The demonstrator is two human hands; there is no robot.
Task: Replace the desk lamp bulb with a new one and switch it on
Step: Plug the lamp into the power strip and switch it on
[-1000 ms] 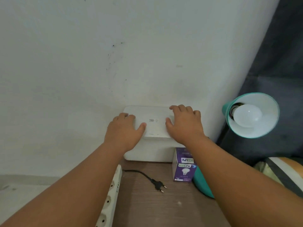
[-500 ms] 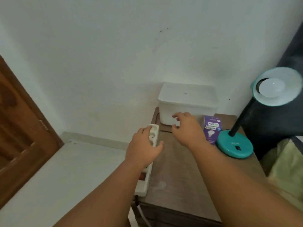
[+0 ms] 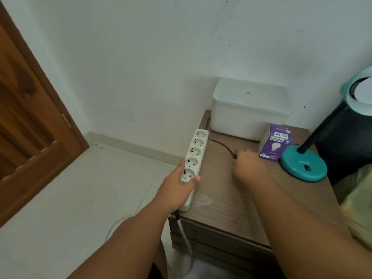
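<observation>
White wall (image 3: 141, 57) behind, brown wooden door (image 3: 30, 117) standing off to the left, pale floor (image 3: 70, 188) below, and a small wood-grain tabletop (image 3: 231, 198) is filling the corner.

The left grip (image 3: 179, 188) is wrapping round the near end of the white power strip (image 3: 194, 156), thumb lying across the nearest socket. The strip is lying along the tabletop's left edge, its long axis running from the near edge toward the far left corner, five sockets facing up, its white cable (image 3: 184, 234) dropping off the near edge.

Now the right grip (image 3: 248, 165) is coming down mid-tabletop, fingers curling right where the black cord (image 3: 221, 144) is ending. The plug itself is hiding under that blurred hand, so I cannot tell whether it is being pinched.

Here is what matters: the sockets are lying to the left of the right grip, so I am judging the next move to be a carry leftward, pins turning down into a socket while the left grip is steadying the strip.

Just right of that hand, the purple bulb box (image 3: 274, 143) is standing upright, touching or nearly touching the teal lamp base (image 3: 304, 165) near the right edge. A bulb (image 3: 364, 93) is sitting in the lamp shade (image 3: 356, 85) above the far right corner; old or new, I cannot tell. A white lidded box (image 3: 249, 109) is sitting along the far edge against the wall.
</observation>
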